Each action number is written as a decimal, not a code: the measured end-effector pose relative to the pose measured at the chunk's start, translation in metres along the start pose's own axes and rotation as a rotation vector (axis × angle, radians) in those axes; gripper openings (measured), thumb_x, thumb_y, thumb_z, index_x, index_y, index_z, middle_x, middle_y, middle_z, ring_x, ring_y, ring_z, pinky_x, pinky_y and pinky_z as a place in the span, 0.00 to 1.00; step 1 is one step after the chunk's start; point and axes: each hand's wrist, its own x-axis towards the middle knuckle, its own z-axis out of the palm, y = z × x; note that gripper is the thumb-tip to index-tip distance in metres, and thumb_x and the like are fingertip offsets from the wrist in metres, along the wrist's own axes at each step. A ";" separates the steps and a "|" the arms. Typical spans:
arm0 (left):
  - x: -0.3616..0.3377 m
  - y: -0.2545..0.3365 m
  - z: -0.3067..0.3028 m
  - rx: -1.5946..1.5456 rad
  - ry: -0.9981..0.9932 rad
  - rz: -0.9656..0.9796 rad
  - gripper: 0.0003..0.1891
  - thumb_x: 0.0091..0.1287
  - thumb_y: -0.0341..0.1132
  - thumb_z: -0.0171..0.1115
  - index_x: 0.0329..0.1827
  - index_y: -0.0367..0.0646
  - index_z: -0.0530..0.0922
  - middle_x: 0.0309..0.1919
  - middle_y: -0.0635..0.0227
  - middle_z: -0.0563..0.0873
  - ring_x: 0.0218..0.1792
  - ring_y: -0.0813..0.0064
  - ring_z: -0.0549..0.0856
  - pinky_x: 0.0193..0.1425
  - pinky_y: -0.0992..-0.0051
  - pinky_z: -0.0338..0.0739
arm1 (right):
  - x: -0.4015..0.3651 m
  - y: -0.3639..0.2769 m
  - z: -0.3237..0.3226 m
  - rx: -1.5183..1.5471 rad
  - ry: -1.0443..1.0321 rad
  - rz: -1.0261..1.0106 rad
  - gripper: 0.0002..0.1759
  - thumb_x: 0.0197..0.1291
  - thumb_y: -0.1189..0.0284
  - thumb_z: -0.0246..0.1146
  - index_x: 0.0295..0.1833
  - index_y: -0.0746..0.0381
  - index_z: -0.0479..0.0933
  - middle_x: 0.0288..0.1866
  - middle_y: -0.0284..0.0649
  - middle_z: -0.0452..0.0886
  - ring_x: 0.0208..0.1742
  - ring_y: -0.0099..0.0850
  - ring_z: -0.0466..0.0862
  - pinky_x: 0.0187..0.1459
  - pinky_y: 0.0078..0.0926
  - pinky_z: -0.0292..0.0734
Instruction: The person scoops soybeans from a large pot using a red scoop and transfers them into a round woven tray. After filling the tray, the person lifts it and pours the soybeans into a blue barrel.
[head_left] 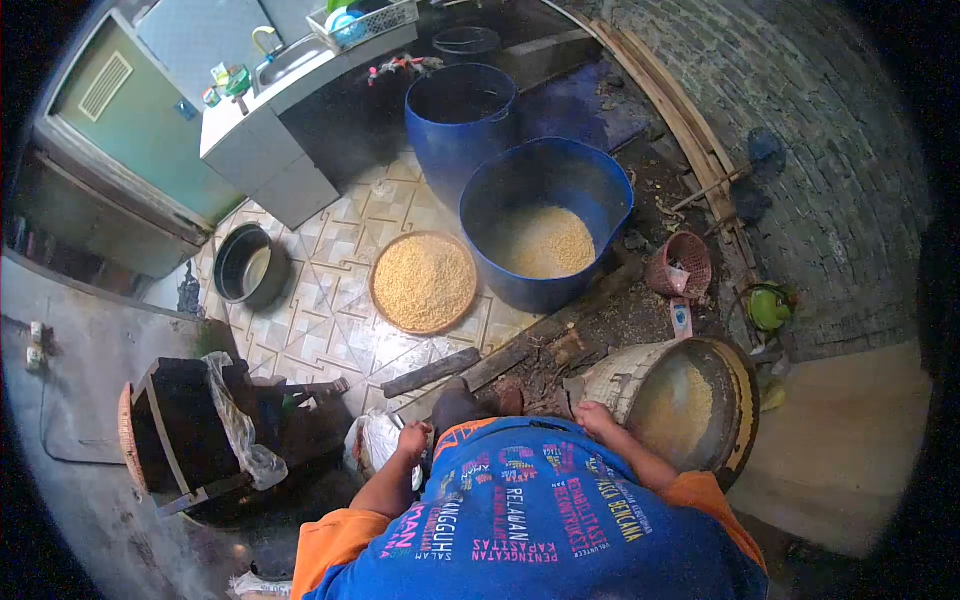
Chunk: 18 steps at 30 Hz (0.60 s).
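My left hand is curled closed beside my body, with nothing showing in it, close to a white plastic bag. My right hand is likewise closed and overlaps the near side of a large drum on the right. The drum's wide rim faces right, and pale yellow beans lie in cloudy liquid inside it. Ahead on the tiles sits a round tray heaped with yellow beans. Behind it to the right, a big blue tub holds more beans.
Another blue barrel stands behind the tub. A dark basin is on the tiles at left. Wood pieces lie ahead of my feet. A red basket and green container are near the brick wall. A sink counter is at back left.
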 end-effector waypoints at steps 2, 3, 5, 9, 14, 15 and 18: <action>0.000 -0.004 -0.006 0.201 -0.014 0.053 0.10 0.51 0.29 0.49 0.34 0.39 0.77 0.27 0.61 0.78 0.30 0.70 0.78 0.32 0.73 0.71 | -0.001 -0.003 0.004 -0.045 -0.031 0.020 0.13 0.53 0.62 0.57 0.36 0.61 0.75 0.23 0.31 0.75 0.20 0.23 0.71 0.21 0.23 0.66; -0.002 -0.007 -0.010 0.533 0.009 0.268 0.10 0.50 0.28 0.50 0.34 0.39 0.77 0.29 0.60 0.78 0.33 0.67 0.78 0.35 0.71 0.71 | -0.009 -0.013 0.010 0.052 0.045 0.090 0.14 0.53 0.63 0.57 0.40 0.61 0.73 0.26 0.32 0.75 0.22 0.23 0.71 0.21 0.22 0.66; 0.008 -0.025 -0.012 0.395 0.019 0.207 0.12 0.47 0.26 0.52 0.37 0.38 0.76 0.34 0.56 0.77 0.39 0.58 0.76 0.43 0.68 0.71 | -0.016 -0.035 0.019 0.139 0.110 0.164 0.16 0.53 0.63 0.57 0.44 0.61 0.72 0.30 0.32 0.75 0.24 0.23 0.72 0.22 0.21 0.66; -0.012 0.013 -0.010 -0.312 0.024 -0.026 0.11 0.56 0.30 0.51 0.40 0.38 0.76 0.36 0.62 0.78 0.41 0.68 0.76 0.45 0.74 0.70 | -0.010 -0.069 0.029 0.312 0.030 0.173 0.21 0.53 0.64 0.58 0.52 0.58 0.67 0.38 0.32 0.74 0.32 0.22 0.73 0.26 0.20 0.68; -0.027 0.097 -0.002 -0.275 0.067 0.231 0.21 0.63 0.42 0.49 0.56 0.41 0.65 0.41 0.66 0.74 0.39 0.78 0.72 0.44 0.78 0.67 | -0.002 -0.105 0.045 0.281 -0.018 0.081 0.22 0.53 0.63 0.58 0.53 0.57 0.66 0.40 0.32 0.73 0.33 0.22 0.73 0.30 0.20 0.68; -0.034 0.125 -0.003 -0.271 0.022 0.261 0.22 0.63 0.41 0.49 0.59 0.43 0.62 0.44 0.65 0.73 0.42 0.76 0.72 0.46 0.77 0.66 | -0.002 -0.113 0.048 0.277 -0.012 0.086 0.21 0.54 0.65 0.57 0.53 0.57 0.66 0.41 0.31 0.73 0.37 0.24 0.73 0.34 0.21 0.68; -0.061 0.205 -0.015 -0.266 -0.129 0.449 0.25 0.64 0.39 0.48 0.64 0.49 0.56 0.55 0.62 0.68 0.53 0.72 0.69 0.55 0.73 0.62 | -0.003 -0.129 0.058 0.283 -0.017 0.081 0.20 0.55 0.66 0.55 0.54 0.57 0.66 0.42 0.31 0.73 0.40 0.25 0.74 0.37 0.22 0.68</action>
